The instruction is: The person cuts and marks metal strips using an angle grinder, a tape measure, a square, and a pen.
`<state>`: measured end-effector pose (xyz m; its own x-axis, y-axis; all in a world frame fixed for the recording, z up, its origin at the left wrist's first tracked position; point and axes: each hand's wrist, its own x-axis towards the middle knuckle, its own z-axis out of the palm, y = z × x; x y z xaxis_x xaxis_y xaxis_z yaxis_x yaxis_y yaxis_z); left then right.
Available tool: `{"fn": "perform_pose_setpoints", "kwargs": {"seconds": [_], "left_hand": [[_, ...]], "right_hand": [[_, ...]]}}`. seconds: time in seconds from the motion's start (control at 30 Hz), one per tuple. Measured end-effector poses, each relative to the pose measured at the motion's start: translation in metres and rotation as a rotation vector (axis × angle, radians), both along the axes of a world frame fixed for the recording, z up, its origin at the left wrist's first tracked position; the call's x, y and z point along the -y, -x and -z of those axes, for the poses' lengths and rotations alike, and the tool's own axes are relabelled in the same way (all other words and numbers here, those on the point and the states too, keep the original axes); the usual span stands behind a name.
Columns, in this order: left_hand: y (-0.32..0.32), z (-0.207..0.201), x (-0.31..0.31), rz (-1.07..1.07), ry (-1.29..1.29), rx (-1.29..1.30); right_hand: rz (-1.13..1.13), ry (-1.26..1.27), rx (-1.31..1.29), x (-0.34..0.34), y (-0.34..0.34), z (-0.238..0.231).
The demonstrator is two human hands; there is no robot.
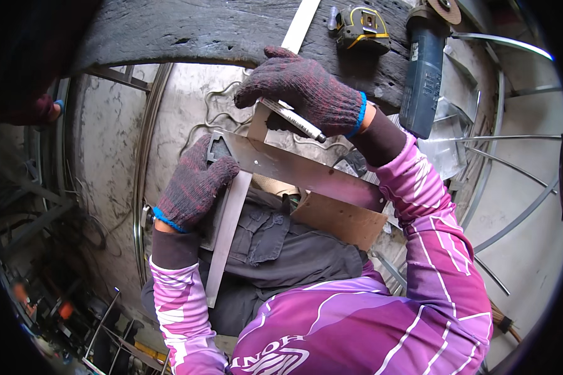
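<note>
A long pale metal bar [226, 240] runs from the wooden beam at the top down over my lap. Across it lies the blade of a metal try square [313, 177], pointing to the right. My left hand [197, 181], in a dark knitted glove with a blue cuff, is closed around the square's grey stock and presses it along the bar. Farther up, my right hand [309, 90], gloved alike, reaches over the bar with a white marker pen [292, 119] held under its fingers. The pen slants down to the right above the blade; the glove hides its other end.
On the dark wooden beam [169, 31] sit a black and yellow tape measure [363, 30] and an angle grinder [422, 78]. A brown board [341, 220] lies beyond my lap. Metal rails [149, 144] stand at left; thin rods [513, 137] lie at right.
</note>
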<state>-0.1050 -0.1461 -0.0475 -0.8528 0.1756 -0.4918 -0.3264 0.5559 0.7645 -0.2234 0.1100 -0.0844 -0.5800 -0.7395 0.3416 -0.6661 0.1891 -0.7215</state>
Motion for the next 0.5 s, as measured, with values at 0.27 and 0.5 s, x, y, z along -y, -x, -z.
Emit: {"fn": "perform_pose_setpoints", "kwargs": {"seconds": [0.27, 0.5], "left_hand": [[0.003, -0.008, -0.009, -0.075, -0.102, 0.037], [0.003, -0.008, -0.010, -0.065, -0.044, 0.005]], "right_hand": [[-0.010, 0.007, -0.025, -0.004, -0.001, -0.002], [-0.170, 0.574, 0.979, -0.018, -0.016, -0.027]]}}
